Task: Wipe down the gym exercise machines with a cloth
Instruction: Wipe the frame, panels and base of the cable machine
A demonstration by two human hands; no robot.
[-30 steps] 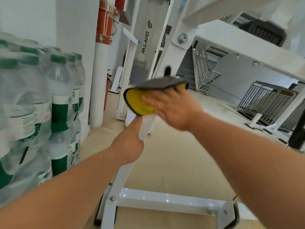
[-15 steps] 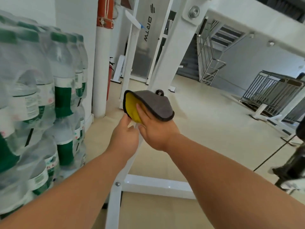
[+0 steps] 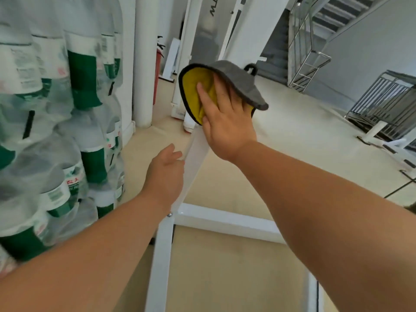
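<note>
Your cloth is grey on the outside and yellow on the inside, with a dark edging and a small black loop at its upper right corner. It is folded over your right hand, whose thumb lies flat on the yellow face while the fingers are tucked under the grey flap. The cloth is pressed against the machine's white slanted bar, partway up it. That bar leans up and away from you and joins a white base crossbar on the floor. Your left hand holds the bar's left edge, lower down.
</note>
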